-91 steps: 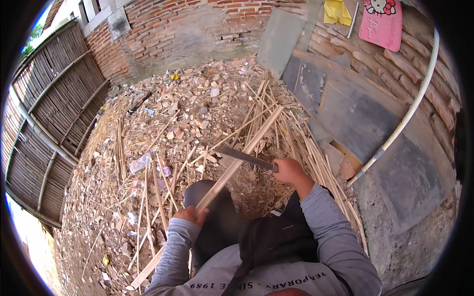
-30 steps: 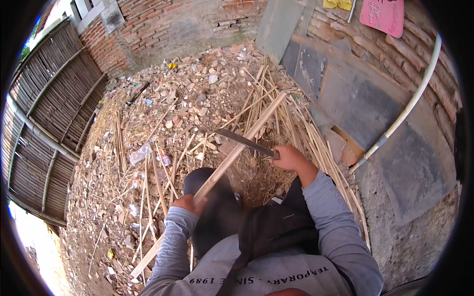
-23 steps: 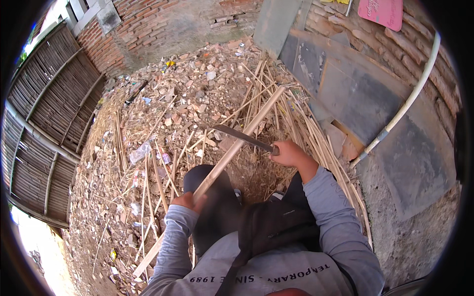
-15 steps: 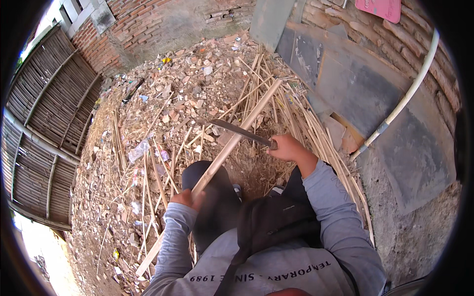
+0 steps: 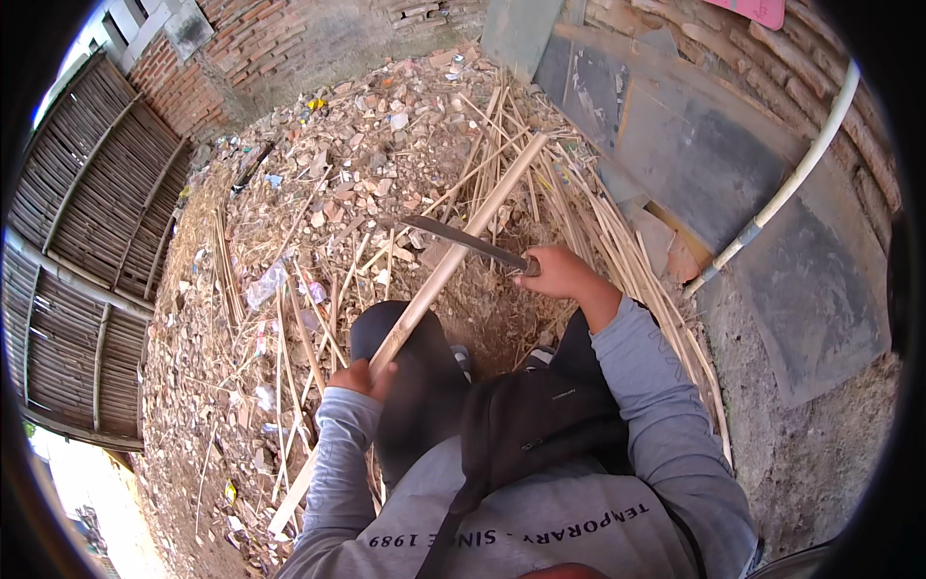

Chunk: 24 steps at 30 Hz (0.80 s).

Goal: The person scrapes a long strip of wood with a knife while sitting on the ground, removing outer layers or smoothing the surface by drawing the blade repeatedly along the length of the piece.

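Observation:
A long pale bamboo strip (image 5: 429, 289) slants from beside my left forearm up to the far right, passing over my left knee. My left hand (image 5: 371, 378) is closed round its lower part. In my right hand (image 5: 564, 273) is the handle of a machete (image 5: 463, 238), its dark blade pointing left. The blade lies across the strip's upper half, over or against it; whether it bites into the wood I cannot tell. The handle is mostly covered by my fingers.
Split bamboo strips (image 5: 617, 241) lie piled to the right and ahead. Rubble and litter (image 5: 357, 174) cover the ground. A woven bamboo fence (image 5: 96, 232) stands at left, a brick wall (image 5: 289, 58) behind. Dark sheets (image 5: 704, 164) and a pale pole (image 5: 801, 174) lean at right.
The machete and my right hand have shifted slightly left and up along the strip. The left hand keeps its hold, and the whole view has tilted a little.

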Tool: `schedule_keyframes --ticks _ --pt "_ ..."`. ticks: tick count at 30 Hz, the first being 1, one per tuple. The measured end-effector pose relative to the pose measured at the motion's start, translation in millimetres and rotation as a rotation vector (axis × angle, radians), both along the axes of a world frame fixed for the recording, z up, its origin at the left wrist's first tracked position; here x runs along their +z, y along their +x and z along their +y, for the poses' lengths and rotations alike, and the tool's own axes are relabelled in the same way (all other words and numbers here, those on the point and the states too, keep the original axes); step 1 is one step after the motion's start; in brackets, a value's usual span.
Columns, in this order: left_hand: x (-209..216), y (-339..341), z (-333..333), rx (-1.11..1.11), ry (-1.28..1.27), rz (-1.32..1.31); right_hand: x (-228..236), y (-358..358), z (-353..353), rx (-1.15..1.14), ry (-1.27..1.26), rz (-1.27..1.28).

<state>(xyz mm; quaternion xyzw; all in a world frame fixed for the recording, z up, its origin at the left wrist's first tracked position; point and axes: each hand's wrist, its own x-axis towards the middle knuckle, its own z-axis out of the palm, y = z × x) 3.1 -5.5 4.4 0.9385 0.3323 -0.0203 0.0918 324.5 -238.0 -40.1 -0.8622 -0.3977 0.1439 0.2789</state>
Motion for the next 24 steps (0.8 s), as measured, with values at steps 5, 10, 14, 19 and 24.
schedule_keyframes --ticks 5,10,14,19,24 --pt "4.8 3.6 -0.1 0.029 -0.05 0.071 -4.9 1.5 -1.1 0.009 0.034 -0.013" --pt "-0.6 2.0 2.4 -0.004 -0.003 0.014 -6.5 1.9 -0.1 -0.013 -0.002 -0.011" --pt "-2.0 0.8 3.6 -0.012 0.002 0.014 -4.8 1.4 0.1 -0.011 -0.014 -0.011" --pt "-4.5 0.7 4.3 -0.015 0.007 -0.004 -9.5 3.2 -0.6 0.0 -0.003 -0.04" --pt "-5.9 -0.5 5.6 -0.033 0.013 -0.016 -8.2 3.5 -0.9 0.016 -0.003 -0.045"
